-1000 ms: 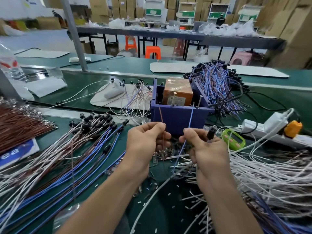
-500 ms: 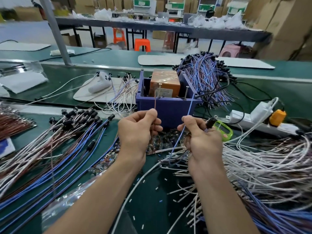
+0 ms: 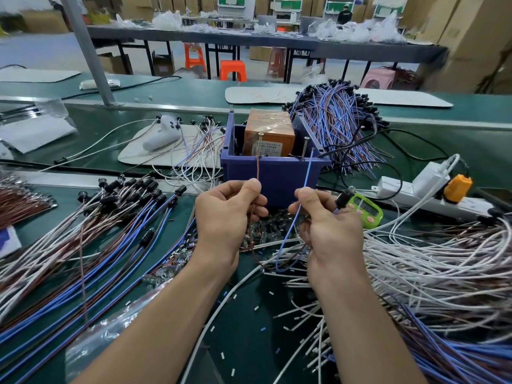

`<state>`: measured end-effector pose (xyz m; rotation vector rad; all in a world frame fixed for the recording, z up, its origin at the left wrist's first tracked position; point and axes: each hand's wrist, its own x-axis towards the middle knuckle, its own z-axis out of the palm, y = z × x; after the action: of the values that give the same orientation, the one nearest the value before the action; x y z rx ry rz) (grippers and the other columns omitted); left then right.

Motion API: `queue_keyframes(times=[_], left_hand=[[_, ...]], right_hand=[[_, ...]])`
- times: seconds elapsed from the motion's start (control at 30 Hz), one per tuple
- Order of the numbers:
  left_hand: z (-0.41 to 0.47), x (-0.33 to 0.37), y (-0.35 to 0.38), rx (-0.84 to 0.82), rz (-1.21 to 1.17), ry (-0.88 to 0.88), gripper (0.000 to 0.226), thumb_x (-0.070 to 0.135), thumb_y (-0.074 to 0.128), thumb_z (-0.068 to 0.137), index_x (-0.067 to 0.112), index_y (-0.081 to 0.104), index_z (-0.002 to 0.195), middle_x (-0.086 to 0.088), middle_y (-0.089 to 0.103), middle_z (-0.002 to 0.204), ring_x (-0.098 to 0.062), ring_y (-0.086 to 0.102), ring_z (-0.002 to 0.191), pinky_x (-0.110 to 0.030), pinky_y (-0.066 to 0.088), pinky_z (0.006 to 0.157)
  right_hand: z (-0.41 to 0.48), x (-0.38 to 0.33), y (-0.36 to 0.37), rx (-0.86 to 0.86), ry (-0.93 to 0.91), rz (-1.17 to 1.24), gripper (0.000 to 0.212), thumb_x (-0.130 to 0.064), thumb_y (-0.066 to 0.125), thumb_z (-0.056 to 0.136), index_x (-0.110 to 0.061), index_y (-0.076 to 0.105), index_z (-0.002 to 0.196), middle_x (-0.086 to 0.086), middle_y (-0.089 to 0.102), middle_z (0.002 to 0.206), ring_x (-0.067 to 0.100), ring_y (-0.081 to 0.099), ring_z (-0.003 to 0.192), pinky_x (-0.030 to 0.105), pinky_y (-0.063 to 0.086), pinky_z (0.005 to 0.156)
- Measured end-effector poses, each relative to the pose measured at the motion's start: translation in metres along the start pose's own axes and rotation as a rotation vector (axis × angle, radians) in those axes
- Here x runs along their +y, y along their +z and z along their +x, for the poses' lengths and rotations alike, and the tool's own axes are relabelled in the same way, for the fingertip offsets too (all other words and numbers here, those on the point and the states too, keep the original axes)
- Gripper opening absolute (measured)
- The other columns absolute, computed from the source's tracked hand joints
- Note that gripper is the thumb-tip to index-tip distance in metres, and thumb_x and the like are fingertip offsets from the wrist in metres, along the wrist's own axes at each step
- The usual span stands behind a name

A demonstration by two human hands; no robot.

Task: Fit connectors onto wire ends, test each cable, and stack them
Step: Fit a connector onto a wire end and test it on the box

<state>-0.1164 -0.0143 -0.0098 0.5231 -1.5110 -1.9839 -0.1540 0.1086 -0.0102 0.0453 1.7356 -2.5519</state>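
My left hand (image 3: 227, 212) pinches a thin brown wire (image 3: 257, 167) that stands upright, its tip close to a screw (image 3: 260, 144) on the blue box (image 3: 271, 173). My right hand (image 3: 324, 220) pinches a blue wire (image 3: 307, 173) pointing up toward a second screw (image 3: 304, 148); a black connector (image 3: 343, 196) sticks out behind its fingers. Both wires loop down between my wrists. An orange taped block (image 3: 268, 131) sits inside the box. Small loose connectors (image 3: 266, 228) lie on the green belt under my hands.
Finished cables with black connectors (image 3: 105, 217) fan out on the left. A white wire pile (image 3: 443, 261) fills the right, a blue and brown bundle (image 3: 338, 126) lies behind the box. A green counter (image 3: 365, 212), power strip (image 3: 410, 189) and white controller (image 3: 163, 134) are nearby.
Both hands have lifted the two wire ends closer to the screws on the blue box. My head has shifted so the box sits more central.
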Motion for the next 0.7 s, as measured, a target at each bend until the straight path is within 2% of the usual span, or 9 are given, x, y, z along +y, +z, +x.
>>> queue_keyframes(times=[0.17,0.4,0.53,0.63,0.7], left_hand=[[-0.0006,0.0009,-0.0006,-0.020,0.013,0.006,0.029,0.014,0.075,0.093,0.022,0.078,0.065,-0.006,0.072,0.064,-0.012,0.063,0.047,-0.019,0.049,0.048],[-0.0005,0.0022,-0.0002,-0.037,0.021,0.012,0.030,0.015,0.074,0.093,0.025,0.079,0.065,-0.005,0.072,0.064,-0.012,0.063,0.048,-0.020,0.049,0.048],[-0.0008,0.0021,0.0002,-0.037,0.024,0.007,0.031,0.014,0.074,0.093,0.026,0.079,0.065,-0.005,0.072,0.064,-0.013,0.063,0.048,-0.020,0.049,0.048],[-0.0005,0.0019,0.0014,-0.030,0.027,0.004,0.034,0.012,0.073,0.093,0.026,0.079,0.063,-0.005,0.072,0.063,-0.012,0.063,0.047,-0.019,0.048,0.047],[-0.0006,0.0024,0.0012,-0.027,0.024,0.004,0.033,0.012,0.073,0.093,0.026,0.079,0.064,-0.005,0.072,0.063,-0.012,0.063,0.047,-0.019,0.048,0.047]], right_hand=[[0.0006,-0.0010,0.0016,0.013,0.008,0.006,0.016,-0.009,0.073,0.092,-0.012,0.071,0.076,0.005,0.068,0.058,0.012,0.036,0.043,0.018,0.029,0.038],[0.0030,-0.0013,0.0028,0.033,0.031,0.001,0.025,-0.013,0.076,0.090,-0.016,0.072,0.065,0.005,0.068,0.059,0.018,0.040,0.055,0.018,0.029,0.039],[0.0046,-0.0014,0.0037,0.014,0.043,-0.009,0.028,-0.012,0.076,0.089,-0.016,0.074,0.062,0.005,0.066,0.057,0.012,0.036,0.045,0.018,0.029,0.038],[0.0035,-0.0022,0.0046,-0.010,0.046,-0.011,0.022,-0.009,0.075,0.090,-0.014,0.074,0.068,0.004,0.064,0.054,0.007,0.037,0.038,0.017,0.030,0.037],[0.0027,-0.0040,0.0044,0.028,0.035,0.005,0.014,-0.010,0.074,0.090,-0.006,0.073,0.077,0.003,0.063,0.053,0.007,0.039,0.038,0.017,0.030,0.037]])
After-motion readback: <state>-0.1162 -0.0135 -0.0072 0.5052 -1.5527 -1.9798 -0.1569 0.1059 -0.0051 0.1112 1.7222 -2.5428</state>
